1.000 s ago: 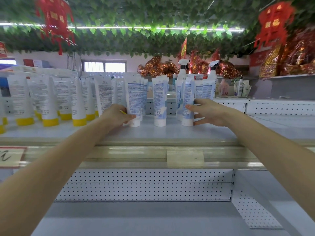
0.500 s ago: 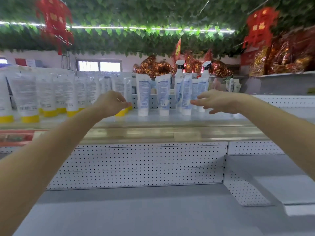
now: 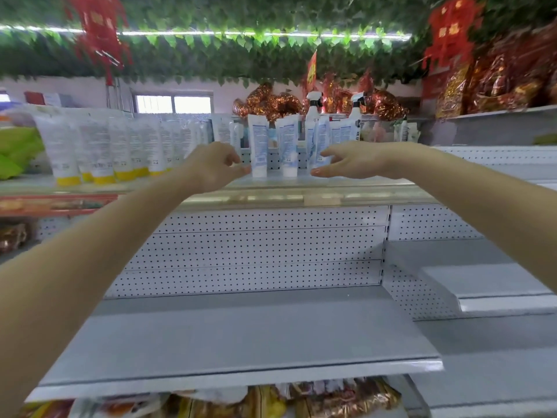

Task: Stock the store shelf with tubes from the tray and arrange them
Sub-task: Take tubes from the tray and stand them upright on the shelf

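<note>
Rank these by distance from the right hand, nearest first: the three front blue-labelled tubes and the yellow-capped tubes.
From the right hand:
1. Right blue-labelled tube, just behind the hand.
2. Middle blue-labelled tube, to the left.
3. Left blue-labelled tube, further left.
4. Yellow-capped tubes, far left.

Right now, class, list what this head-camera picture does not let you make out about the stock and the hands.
Head view only.
Tray: outside the frame.
Print on the white-capped tubes: too small and blurred.
Yellow-capped tubes: number lost to blur and overlap.
Base of the rightmost front tube: hidden behind the fingers of the right hand.
Packets under the lower shelf: cut off by the bottom edge.
</note>
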The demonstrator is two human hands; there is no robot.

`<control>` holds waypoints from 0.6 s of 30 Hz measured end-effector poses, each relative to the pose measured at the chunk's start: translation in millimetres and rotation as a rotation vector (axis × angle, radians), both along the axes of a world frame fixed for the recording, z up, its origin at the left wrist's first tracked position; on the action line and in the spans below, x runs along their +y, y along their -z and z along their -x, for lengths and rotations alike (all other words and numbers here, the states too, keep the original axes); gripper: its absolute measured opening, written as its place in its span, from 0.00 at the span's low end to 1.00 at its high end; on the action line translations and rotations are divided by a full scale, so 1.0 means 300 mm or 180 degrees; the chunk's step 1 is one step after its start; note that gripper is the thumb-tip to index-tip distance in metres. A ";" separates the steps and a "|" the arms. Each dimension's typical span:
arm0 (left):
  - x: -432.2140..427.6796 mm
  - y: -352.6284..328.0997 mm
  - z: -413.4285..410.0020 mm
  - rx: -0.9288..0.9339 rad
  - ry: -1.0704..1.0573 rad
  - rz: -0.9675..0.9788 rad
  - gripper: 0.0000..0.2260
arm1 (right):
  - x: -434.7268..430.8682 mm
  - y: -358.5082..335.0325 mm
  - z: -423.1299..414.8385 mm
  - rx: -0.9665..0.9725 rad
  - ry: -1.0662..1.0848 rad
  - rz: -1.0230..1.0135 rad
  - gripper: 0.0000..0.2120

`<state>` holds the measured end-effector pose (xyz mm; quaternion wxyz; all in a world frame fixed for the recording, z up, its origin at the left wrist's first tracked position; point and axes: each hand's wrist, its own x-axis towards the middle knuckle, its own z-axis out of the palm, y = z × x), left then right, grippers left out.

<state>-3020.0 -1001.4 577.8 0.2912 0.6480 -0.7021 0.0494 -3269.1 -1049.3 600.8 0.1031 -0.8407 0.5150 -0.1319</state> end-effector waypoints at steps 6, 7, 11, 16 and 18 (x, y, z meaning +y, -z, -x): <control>0.180 0.043 0.031 -0.0333 -0.0122 -0.0233 0.22 | 0.172 0.065 0.009 0.0256 -0.0376 0.0229 0.36; 0.209 0.063 0.039 -0.0387 -0.0135 -0.0313 0.22 | 0.201 0.095 0.011 0.0305 -0.0423 0.0206 0.35; 0.317 0.195 0.064 -0.0427 -0.0127 -0.0517 0.23 | 0.303 0.239 0.020 0.0562 -0.0630 0.0041 0.35; 0.464 0.431 0.050 -0.0960 -0.0308 -0.1079 0.27 | 0.406 0.429 -0.010 0.1035 -0.0787 -0.0104 0.32; 0.517 0.520 0.030 -0.1095 -0.0373 -0.1272 0.29 | 0.445 0.515 -0.031 0.1006 -0.0884 -0.0257 0.32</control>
